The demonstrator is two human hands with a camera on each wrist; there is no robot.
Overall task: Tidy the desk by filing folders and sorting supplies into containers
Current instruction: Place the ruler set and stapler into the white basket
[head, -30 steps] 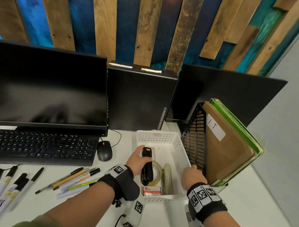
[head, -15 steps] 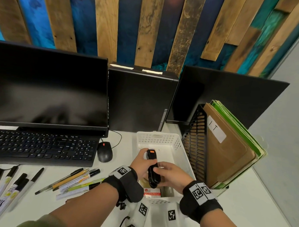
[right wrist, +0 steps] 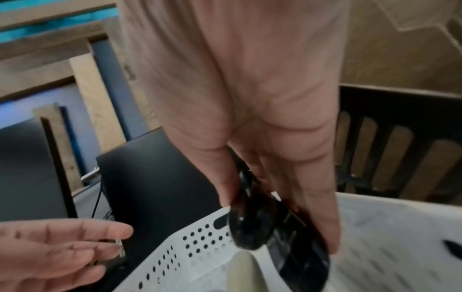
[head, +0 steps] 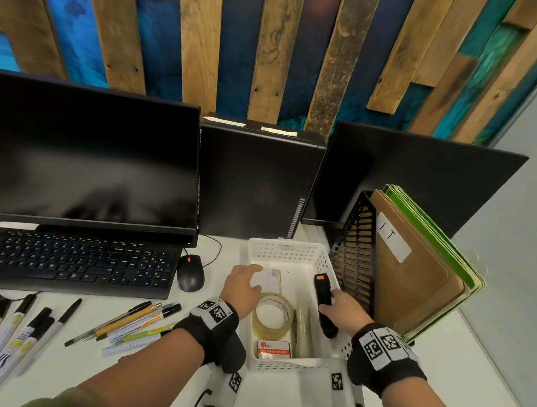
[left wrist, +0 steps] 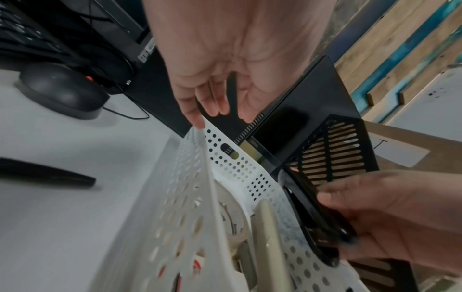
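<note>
A white perforated basket (head: 289, 250) stands on the desk between both hands. My right hand (head: 333, 304) grips a black stapler (head: 323, 293) with an orange tip and holds it low inside the basket, along its right wall. The right wrist view shows thumb and fingers wrapped round the stapler (right wrist: 252, 223). My left hand (head: 252, 273) hovers empty over the basket's left rim with relaxed fingers, one fingertip (left wrist: 197, 120) touching the rim (left wrist: 200, 142). In the basket lie a flat tape roll (head: 273, 314), a second roll on edge (head: 301, 328), a small red-and-white box (head: 273, 348) and a paper pad (head: 271, 279).
A black file holder (head: 355, 262) with brown and green folders (head: 412, 271) stands right of the basket. Pens (head: 126, 320) and markers (head: 3, 330) lie on the desk to the left. Keyboard (head: 74, 262), mouse (head: 190, 273) and monitor (head: 90, 164) are behind them.
The stapler passed from my left hand to my right, which carried it to the basket's right side. The left hand let go and moved to the left rim.
</note>
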